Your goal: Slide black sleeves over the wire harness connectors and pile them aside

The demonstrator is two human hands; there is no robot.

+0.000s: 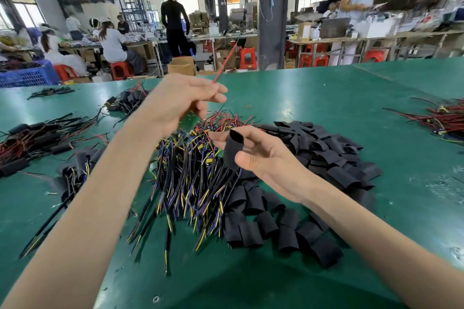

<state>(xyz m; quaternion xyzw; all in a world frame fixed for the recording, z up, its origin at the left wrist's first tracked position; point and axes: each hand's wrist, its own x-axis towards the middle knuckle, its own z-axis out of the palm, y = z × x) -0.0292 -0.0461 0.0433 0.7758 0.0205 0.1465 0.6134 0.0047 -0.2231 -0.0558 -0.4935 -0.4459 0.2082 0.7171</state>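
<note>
1. A worker's left hand (180,105), held above the green table (326,93), pinches a red wire (226,63) between thumb and curled fingertips. The wire runs straight up toward one o'clock, and its far end is lost in blur.
2. The right hand (261,155) sits at four o'clock from the left and apart from it. It grips a single black sleeve (232,150) between thumb and forefinger, with the other fingers loosely curled behind. The sleeve's open mouth faces twelve o'clock. Whether the wire reaches into it cannot be told.
3. Beneath both hands lies a heap of wire harnesses (193,183). Its black, yellow and purple leads fan toward six and seven o'clock, with red leads bristling at its twelve o'clock edge.
4. Loose sleeves (329,158) are heaped from three to five o'clock of that heap, touching it.
5. Sleeved harnesses (30,143) are piled at nine o'clock on the table, and a smaller cluster (123,103) lies near eleven.
6. A red-wire bundle (442,118) rests well apart at the table's three o'clock edge.
7. Beyond the table, people work at benches among red stools (247,57), with a blue crate (27,75) at ten o'clock.
</note>
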